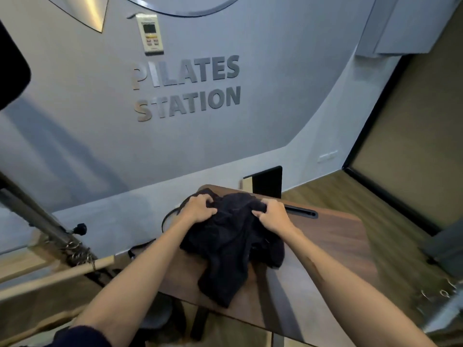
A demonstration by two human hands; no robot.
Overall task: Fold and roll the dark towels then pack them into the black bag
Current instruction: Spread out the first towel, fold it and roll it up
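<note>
Two bare hands at lower centre of the frame, both on one heap of dark towels (233, 241). Left hand (199, 209): fingers curled, gripping a bunch of the cloth at the heap's upper left. Right hand (271, 217): fingers curled, pinching a fold at the heap's upper right. Towels: crumpled, unfolded, lying on a brown wooden table (333, 236), one end drooping over the table's near edge. Black straps (170, 216): looped out from under the heap on its left side; whether they belong to the black bag cannot be told. Slot (302, 212): dark, recessed in the tabletop, just right of the right hand. Black stand (266, 181): upright at the table's far edge. Wall (75, 121): grey, lettered "PILATES STATION" at upper centre. Control panel (150, 35): white, mounted above the lettering. Wooden bar (62, 274): lower left.
</note>
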